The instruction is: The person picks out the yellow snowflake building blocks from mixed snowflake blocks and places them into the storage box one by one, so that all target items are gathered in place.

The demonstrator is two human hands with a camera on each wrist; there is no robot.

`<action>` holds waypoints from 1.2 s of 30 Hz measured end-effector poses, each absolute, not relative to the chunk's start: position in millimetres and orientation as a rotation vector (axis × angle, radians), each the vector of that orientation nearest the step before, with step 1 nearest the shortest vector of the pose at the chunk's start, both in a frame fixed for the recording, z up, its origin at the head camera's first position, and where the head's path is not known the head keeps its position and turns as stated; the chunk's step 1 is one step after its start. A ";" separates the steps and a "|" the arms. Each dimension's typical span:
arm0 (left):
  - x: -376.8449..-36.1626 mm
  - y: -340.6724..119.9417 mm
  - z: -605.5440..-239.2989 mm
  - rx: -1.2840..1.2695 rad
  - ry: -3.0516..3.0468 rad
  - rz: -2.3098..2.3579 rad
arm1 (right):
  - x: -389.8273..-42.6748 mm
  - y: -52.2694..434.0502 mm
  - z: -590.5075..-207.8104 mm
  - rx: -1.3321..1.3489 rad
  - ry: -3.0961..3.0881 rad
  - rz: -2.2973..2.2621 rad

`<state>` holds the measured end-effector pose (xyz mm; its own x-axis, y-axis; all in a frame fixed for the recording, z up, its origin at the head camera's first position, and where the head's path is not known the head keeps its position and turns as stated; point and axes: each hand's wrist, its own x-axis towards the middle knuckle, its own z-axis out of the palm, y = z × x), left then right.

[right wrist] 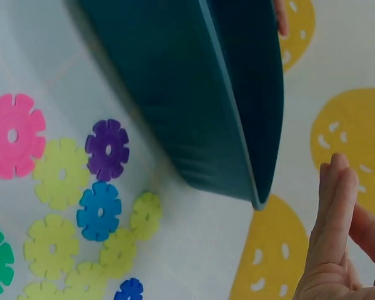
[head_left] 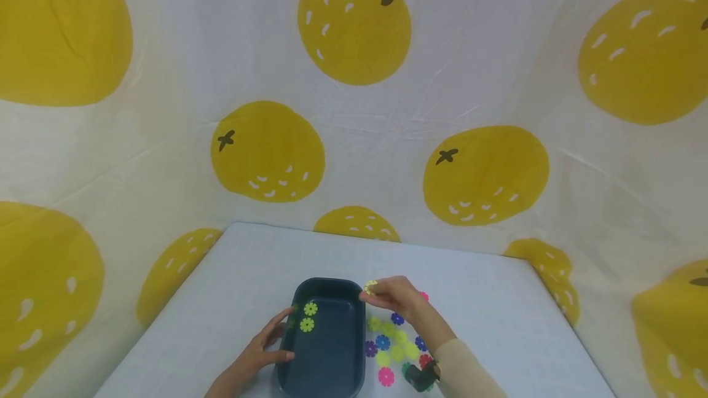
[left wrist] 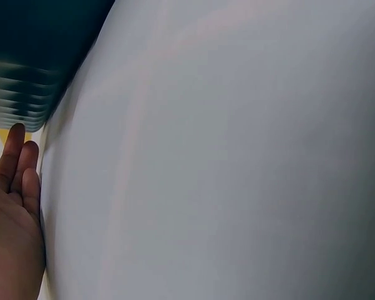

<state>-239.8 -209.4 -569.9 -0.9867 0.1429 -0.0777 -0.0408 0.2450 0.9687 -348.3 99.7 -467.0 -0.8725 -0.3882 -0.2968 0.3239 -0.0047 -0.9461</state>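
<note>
A yellow-green flower-shaped plastic disc [head_left: 370,287] is pinched in the right hand [head_left: 394,297] just over the far right corner of the dark teal rectangular plastic tray [head_left: 326,379], which is steadied by the spread left hand [head_left: 267,349]. If released early, the disc could be dropped outside the rim among the loose coloured discs [head_left: 394,346]. A pale tabletop [head_left: 498,318] is backed by orange-printed cloth [head_left: 354,109].
</note>
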 end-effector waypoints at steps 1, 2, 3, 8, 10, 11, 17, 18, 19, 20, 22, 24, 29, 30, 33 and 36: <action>-239.3 -209.4 -570.0 0.091 2.349 1.851 | -347.3 97.6 -466.1 -0.071 1.781 -1.929; -239.1 -209.3 -570.3 0.081 2.345 1.857 | -346.3 95.5 -465.6 -0.079 1.764 -1.933; -238.8 -209.3 -570.3 0.080 2.341 1.857 | -345.4 93.4 -465.0 -0.085 1.745 -1.937; -240.1 -208.1 -572.2 0.036 2.358 1.834 | -340.9 81.1 -465.5 -0.112 1.677 -1.950; -241.1 -207.7 -573.3 0.023 2.364 1.832 | -339.3 74.9 -465.8 -0.122 1.666 -1.954; -241.6 -207.6 -573.8 0.022 2.367 1.836 | -338.6 71.5 -466.0 -0.122 1.663 -1.955; -241.8 -208.3 -575.1 0.019 2.357 1.840 | -335.4 51.1 -465.1 -0.124 1.665 -1.917; -241.6 -208.3 -574.7 0.015 2.354 1.837 | -335.0 48.2 -464.9 -0.127 1.660 -1.914; -241.5 -208.2 -574.4 0.010 2.357 1.833 | -334.6 45.7 -464.9 -0.134 1.654 -1.912; -241.4 -208.2 -574.2 0.003 2.358 1.829 | -334.2 43.3 -465.1 -0.138 1.647 -1.912; -241.2 -208.1 -573.2 -0.002 2.361 1.823 | -333.5 39.1 -465.0 -0.150 1.635 -1.911; -241.2 -208.4 -572.7 0.010 2.364 1.821 | -332.9 35.3 -465.3 -0.155 1.627 -1.908; -240.5 -209.7 -570.1 0.058 2.373 1.843 | -331.4 25.2 -466.5 -0.146 1.618 -1.910; -240.1 -210.0 -569.2 0.063 2.374 1.846 | -331.1 23.1 -466.8 -0.143 1.617 -1.909; -238.6 -209.8 -566.5 0.065 2.369 1.857 | -329.4 18.1 -467.5 -0.134 1.643 -1.879; -237.8 -209.1 -564.0 0.065 2.366 1.855 | -329.2 13.6 -470.1 -0.124 1.670 -1.823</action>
